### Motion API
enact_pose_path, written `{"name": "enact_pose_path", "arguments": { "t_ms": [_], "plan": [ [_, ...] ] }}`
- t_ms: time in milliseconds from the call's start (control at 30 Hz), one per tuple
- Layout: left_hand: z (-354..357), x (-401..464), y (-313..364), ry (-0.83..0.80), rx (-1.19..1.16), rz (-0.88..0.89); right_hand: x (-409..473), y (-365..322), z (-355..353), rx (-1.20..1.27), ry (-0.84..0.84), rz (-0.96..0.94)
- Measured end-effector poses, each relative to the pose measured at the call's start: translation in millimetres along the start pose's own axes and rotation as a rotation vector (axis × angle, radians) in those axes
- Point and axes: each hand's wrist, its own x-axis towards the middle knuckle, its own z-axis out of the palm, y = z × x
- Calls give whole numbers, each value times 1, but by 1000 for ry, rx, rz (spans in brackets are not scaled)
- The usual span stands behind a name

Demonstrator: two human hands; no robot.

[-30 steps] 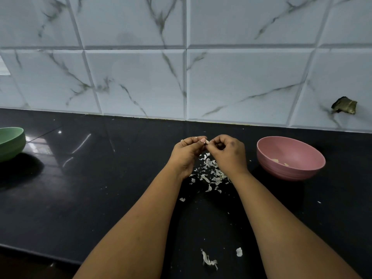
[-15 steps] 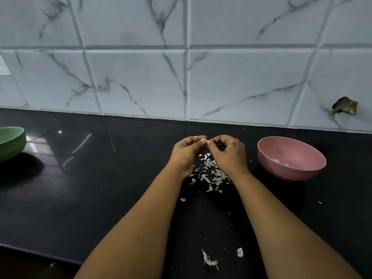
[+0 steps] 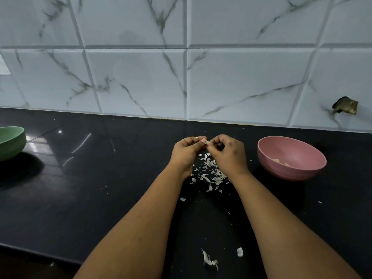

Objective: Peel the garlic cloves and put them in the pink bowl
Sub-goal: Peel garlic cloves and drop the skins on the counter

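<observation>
A green bowl (image 3: 11, 141) sits at the worktop's (image 3: 90, 188) far left. At centre, the left hand (image 3: 186, 153) and right hand (image 3: 229, 154) each pinch one garlic clove (image 3: 206, 142) in a narrow grip, above a heap of peelings (image 3: 211, 172). The pink bowl (image 3: 291, 158), right of the hands, holds peeled cloves (image 3: 278, 161).

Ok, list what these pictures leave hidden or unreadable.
- Garlic clove, head view: only a pale sliver shows between the left hand and right hand; curled fingers hide how far it is peeled.
- Pink bowl: pale pieces inside, too small to count; the near wall hides the bottom.
- Green bowl: cut off by the left edge, contents unseen.
- Peel pile: partly under the right wrist.
</observation>
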Motion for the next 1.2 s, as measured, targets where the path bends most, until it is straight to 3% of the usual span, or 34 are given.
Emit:
{"name": "enact_pose_path", "arguments": {
  "t_ms": [300,500,633,767,867,933,1100,1200],
  "plan": [
    [0,2,4,-45,-168,-60,3,-1,3,72,-118,132],
    [0,4,6,-16,-206,-52,5,0,-2,112,-13,231],
    [0,3,6,-7,-195,-58,7,12,-2,-83,115,138],
    [0,3,6,-7,-175,-52,8,15,-4,-40,179,155],
    [1,2,5,-3,-166,-56,7,12,-5,45,226,67],
    [0,1,5,-5,-154,-59,5,6,-6,10,196,30],
    [0,2,3,5,-128,-61,3,-4,-7,56,40,238],
    [1,1,2,15,-80,-59,1,-1,-3,52,-40,200]
  ]
}}
